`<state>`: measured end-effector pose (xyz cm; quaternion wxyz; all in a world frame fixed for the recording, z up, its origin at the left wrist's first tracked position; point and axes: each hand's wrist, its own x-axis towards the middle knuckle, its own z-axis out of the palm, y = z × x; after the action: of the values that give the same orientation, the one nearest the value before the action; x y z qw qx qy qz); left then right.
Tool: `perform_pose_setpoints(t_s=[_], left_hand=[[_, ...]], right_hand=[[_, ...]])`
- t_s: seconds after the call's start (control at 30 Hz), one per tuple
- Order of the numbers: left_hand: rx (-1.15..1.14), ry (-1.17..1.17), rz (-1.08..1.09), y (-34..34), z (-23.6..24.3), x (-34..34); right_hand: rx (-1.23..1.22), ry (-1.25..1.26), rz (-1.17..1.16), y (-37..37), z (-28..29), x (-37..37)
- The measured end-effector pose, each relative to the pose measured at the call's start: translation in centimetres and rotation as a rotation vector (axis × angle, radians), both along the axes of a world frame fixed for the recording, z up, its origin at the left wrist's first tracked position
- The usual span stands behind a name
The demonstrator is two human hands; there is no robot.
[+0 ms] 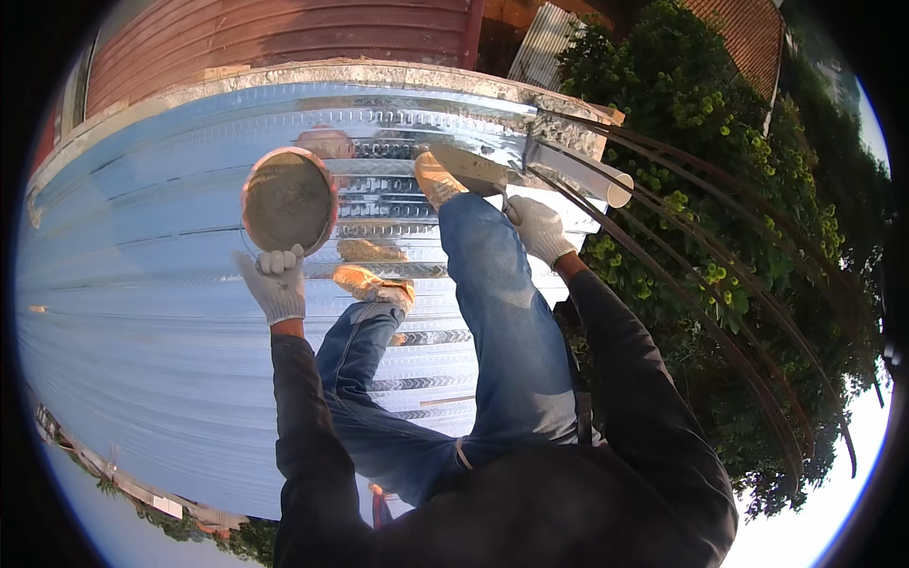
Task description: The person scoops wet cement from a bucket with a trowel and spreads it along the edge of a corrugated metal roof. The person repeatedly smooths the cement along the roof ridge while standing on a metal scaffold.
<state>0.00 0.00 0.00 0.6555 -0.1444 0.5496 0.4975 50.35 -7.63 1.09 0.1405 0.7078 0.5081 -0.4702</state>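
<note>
My left hand (pixel 276 289), in a white knitted glove, has its fingers curled round the thin wire handle of a reddish bucket (pixel 334 194). Grey wet mortar (pixel 289 204) fills the bucket nearly to the rim. On the right, my gloved right hand (pixel 538 229) is closed round the handle of a trowel (pixel 471 170). The trowel's flat blade extends left past my knee, by the toe of my right shoe (pixel 437 178). Its handle is mostly hidden by the glove.
I am on a shiny ribbed metal roof (pixel 151 312). A rough concrete ledge (pixel 379 74) borders its far side, with a reddish wall behind. A white pipe (pixel 592 178) and long bent rebar rods (pixel 701 237) stick out rightward over green trees (pixel 682 123), beyond the roof edge.
</note>
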Motion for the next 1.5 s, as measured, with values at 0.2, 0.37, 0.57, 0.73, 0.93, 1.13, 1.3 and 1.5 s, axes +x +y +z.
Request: perform_pose_setpoints(t_s=[0.2, 0.37, 0.57, 0.73, 0.93, 1.13, 1.3, 1.5], left_hand=[[-0.035, 0.056, -0.078, -1.7, -5.7, -2.9], [-0.066, 0.006, -0.256, -3.2, -11.0, -6.6], [0.083, -0.059, -0.364, -4.8, -15.4, -8.8], [0.148, -0.105, -0.345, -5.5, -17.0, -10.5], [-0.172, 0.255, -0.357, -4.4, -15.6, -7.7], [-0.111, 0.253, -0.353, -4.8, -15.5, -8.0], [-0.086, 0.273, -0.351, -5.1, -15.2, -9.1], [-0.087, 0.346, -0.325, -4.4, -13.3, -7.0]], right_hand=[[0.106, 0.255, 0.314, 8.5, -16.1, -3.5], [0.04, 0.505, 0.318, 11.4, -20.3, -2.3], [0.329, 0.561, 0.248, 10.2, -23.7, -1.1], [0.674, 0.451, 0.234, 9.8, -23.5, -4.6], [0.792, 0.276, -0.198, 3.0, -23.7, -4.1], [0.851, -0.155, -0.033, -1.9, -26.5, 3.5], [0.845, -0.209, 0.099, -3.6, -29.7, 5.4], [0.757, -0.289, -0.034, -6.5, -30.7, 7.3]])
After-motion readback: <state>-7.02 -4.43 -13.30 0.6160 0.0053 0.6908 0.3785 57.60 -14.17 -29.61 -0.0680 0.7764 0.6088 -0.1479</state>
